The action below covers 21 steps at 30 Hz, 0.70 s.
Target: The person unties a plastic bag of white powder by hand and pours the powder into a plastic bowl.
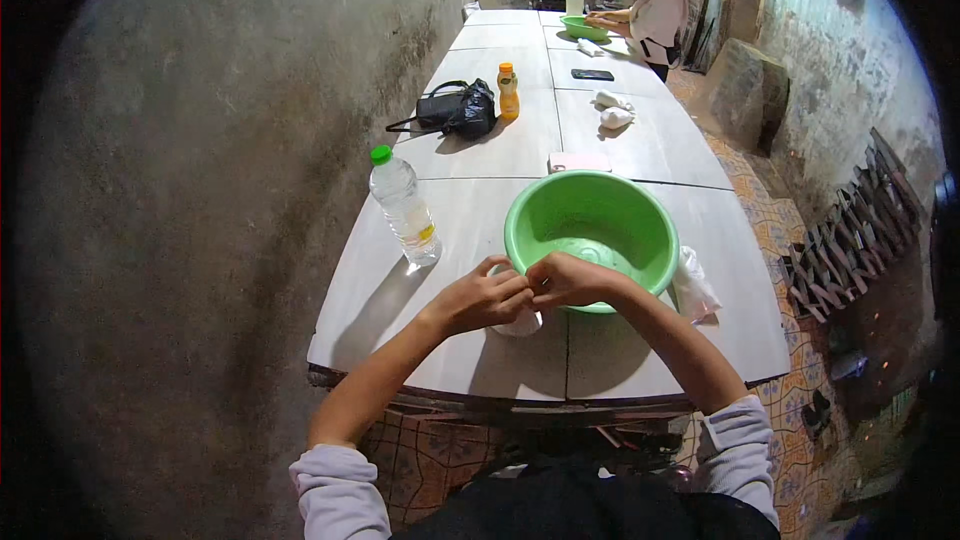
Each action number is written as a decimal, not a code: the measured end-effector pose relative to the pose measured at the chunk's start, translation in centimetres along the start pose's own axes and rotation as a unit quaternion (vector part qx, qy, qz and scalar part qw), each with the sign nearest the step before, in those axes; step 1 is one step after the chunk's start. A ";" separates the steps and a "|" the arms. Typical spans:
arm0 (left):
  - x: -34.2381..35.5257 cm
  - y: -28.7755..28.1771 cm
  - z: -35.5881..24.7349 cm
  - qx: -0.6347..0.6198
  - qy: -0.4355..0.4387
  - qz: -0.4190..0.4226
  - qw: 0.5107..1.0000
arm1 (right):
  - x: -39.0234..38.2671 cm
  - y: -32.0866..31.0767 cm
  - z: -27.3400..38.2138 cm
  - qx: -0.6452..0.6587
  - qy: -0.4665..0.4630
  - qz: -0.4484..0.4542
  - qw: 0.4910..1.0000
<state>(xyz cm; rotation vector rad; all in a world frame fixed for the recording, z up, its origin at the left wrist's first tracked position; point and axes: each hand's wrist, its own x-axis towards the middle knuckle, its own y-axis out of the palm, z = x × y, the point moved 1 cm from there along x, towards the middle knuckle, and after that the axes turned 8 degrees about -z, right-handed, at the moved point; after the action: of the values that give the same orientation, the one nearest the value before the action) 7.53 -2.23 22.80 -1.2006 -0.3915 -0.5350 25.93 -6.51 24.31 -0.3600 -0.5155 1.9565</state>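
Person's L hand (482, 294) & R hand (570, 280) meet nr the table's (480, 210) near edge, fingers of both pinched tog. on top of a small white bag (519, 324), mostly hidden under them; can't tell if its base touches the tabletop. Green plastic basin (590, 202) sits just beyond R hand, w/ a 2nd white bag (697, 290) beside it twd the right edge. Clear plastic bottle (403, 208), green cap on, stands nr the left edge.

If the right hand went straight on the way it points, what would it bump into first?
Most likely the left hand: the right hand points leftward, its fingertips touching or nearly touching the other's near the white bundle. Exact depth is unclear.
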 end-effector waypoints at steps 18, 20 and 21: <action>-0.4 -1.1 0.5 -0.270 -0.181 0.006 0.946 | -0.5 3.4 -2.7 0.136 -0.009 -0.021 0.990; -1.0 -0.2 0.1 -0.256 -0.177 -0.011 0.950 | -0.6 3.7 -3.0 0.174 -0.018 -0.032 0.984; -1.0 -0.1 -0.2 -0.252 -0.183 -0.035 0.949 | -0.8 3.8 -3.1 0.212 -0.026 -0.044 0.976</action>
<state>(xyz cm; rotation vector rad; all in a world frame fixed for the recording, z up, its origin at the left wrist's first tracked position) 6.67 -2.22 22.22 -1.7977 -0.6399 -0.4859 24.71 -8.04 19.73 -0.0143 -0.1339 1.9327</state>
